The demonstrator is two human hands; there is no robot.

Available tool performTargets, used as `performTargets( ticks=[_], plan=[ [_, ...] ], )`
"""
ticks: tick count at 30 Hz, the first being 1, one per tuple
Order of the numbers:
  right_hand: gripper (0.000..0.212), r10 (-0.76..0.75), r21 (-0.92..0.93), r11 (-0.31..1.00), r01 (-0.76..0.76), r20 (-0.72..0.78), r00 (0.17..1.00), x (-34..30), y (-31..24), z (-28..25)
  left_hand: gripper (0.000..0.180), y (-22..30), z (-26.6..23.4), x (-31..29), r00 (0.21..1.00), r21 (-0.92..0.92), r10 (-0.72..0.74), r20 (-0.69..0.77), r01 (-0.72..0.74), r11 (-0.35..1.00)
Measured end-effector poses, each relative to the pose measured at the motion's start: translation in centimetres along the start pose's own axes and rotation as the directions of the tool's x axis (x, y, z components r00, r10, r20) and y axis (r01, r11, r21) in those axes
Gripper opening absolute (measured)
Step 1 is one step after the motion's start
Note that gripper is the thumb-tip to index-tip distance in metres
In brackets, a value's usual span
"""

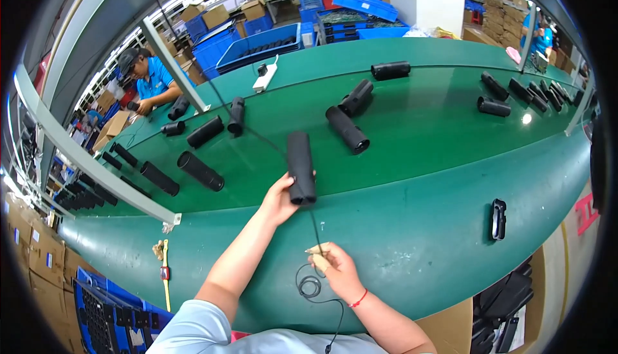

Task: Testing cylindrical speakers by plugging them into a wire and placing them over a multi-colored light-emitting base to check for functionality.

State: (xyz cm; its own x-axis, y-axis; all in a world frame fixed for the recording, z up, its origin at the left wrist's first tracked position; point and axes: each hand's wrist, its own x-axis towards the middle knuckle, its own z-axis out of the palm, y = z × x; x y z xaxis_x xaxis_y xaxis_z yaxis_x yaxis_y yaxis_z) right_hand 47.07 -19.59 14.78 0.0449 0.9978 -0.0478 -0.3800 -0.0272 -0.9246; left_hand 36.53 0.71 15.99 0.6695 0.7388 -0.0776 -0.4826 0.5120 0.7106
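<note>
My left hand [278, 202] is wrapped round the lower part of a black cylindrical housing [300, 164], tilted up over the near edge of the green belt. A thin black cable [314, 222] runs down from the housing's lower end to my right hand [336, 270]. Beige finger covers sit on that hand's fingertips, which pinch the cable. Below them the cable lies in loose coils [309, 286] and trails toward my body. Whether the cable passes inside the housing is hidden.
Several black housings [347, 130] lie across the green belt [270, 154]. A black oval frame [498, 219] rests on the bench at right, a yellow-strapped watch [165, 273] at left. A metal post [96, 141] rises at left; a white power strip [265, 77] and a co-worker [151, 80] are beyond.
</note>
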Motion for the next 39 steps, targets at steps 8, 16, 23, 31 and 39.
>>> performTargets(
  ticks=[8,16,23,31,39],
  plan=[
    [0.014,0.143,0.171,0.972,-0.163,0.125,0.982,0.1,-1.5,0.3,0.051,-3.6,0.2,-13.1,0.990,-0.375,-0.002,-0.138,-0.050,0.926],
    [0.014,0.228,0.090,0.963,-0.255,0.242,0.943,-0.1,-0.9,0.1,0.061,-5.5,2.3,-14.7,0.943,-0.003,0.218,-0.253,-0.226,0.974],
    [0.019,0.292,-0.051,0.956,-0.288,0.250,0.923,-0.3,-1.6,0.0,0.068,-5.7,2.5,-15.0,0.947,0.192,0.294,-0.127,-0.267,0.944],
    [0.020,0.183,-0.167,0.976,-0.143,0.257,0.949,-0.5,-1.2,0.0,0.063,-6.5,2.7,-14.8,0.976,-0.121,0.216,-0.023,-0.217,0.969],
    [0.017,-0.185,-0.448,0.839,0.309,0.299,0.936,0.8,-1.4,-1.3,0.059,-6.4,3.6,-14.4,0.941,-0.164,0.213,-0.265,-0.261,0.951]
  ],
)
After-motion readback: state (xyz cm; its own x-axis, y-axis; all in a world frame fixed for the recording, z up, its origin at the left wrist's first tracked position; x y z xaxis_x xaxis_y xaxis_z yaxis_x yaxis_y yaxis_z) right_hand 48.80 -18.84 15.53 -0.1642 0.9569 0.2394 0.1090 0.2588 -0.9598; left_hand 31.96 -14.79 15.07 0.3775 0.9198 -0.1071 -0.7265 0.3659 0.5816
